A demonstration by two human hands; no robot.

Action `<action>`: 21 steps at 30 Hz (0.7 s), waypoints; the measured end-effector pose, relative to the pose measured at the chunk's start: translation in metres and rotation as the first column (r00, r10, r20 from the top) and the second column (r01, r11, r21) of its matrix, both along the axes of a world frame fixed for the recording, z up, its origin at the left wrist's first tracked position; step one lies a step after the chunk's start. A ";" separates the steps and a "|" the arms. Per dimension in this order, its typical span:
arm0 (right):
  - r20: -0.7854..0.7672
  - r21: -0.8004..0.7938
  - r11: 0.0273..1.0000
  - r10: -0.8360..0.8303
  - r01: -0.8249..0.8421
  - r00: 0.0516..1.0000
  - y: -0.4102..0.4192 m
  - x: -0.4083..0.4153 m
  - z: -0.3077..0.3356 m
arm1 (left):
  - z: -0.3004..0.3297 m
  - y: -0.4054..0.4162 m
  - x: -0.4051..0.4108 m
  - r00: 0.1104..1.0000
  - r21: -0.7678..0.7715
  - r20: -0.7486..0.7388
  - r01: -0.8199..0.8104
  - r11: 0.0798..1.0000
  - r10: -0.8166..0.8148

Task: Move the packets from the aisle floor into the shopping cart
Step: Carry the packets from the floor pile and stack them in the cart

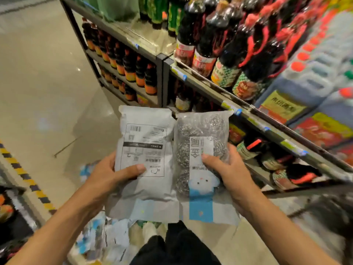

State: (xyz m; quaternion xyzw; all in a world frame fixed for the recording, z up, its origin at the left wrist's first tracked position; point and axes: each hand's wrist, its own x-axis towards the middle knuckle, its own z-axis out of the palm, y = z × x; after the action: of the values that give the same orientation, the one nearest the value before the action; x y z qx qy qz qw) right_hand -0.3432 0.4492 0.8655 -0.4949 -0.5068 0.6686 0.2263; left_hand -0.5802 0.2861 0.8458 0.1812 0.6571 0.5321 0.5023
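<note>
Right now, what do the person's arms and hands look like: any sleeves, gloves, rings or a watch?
Both forearms are bare up to the frame edge, with no sleeves in view. The left hand and the right hand wear no gloves. No watch, wristband or ring shows on the visible parts. Fingernails look short and unpainted. Lower down, dark trousers and a light shoe are visible.

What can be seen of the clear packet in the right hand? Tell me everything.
The clear packet is a see-through plastic bag holding coiled steel scouring balls, with a white and blue label strip printed with a cartoon face. It is held upright above the floor, the right hand holding its right edge, thumb on the label. Its left edge meets the grey packet.
</note>
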 end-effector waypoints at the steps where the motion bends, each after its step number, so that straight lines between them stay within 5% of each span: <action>1: 0.014 -0.004 0.999 -0.033 0.033 0.999 -0.003 0.017 0.000 | 0.000 0.006 0.010 0.999 0.007 0.015 0.051 0.999 -0.051; 12: 0.011 0.058 0.945 -0.323 0.322 0.946 0.003 0.187 0.013 | 0.014 0.087 0.151 0.947 0.087 0.013 0.318 0.944 -0.320; 21: 0.027 0.056 0.840 -0.542 0.540 0.840 -0.006 0.398 0.025 | 0.023 0.138 0.353 0.851 0.086 0.031 0.520 0.850 -0.524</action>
State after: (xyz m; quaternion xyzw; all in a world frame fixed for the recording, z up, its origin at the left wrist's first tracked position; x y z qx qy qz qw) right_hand 0.0546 0.4432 0.8909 -0.6264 -0.3666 0.5550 0.4066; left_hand -0.2277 0.4238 0.8685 0.3571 0.5493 0.4047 0.6379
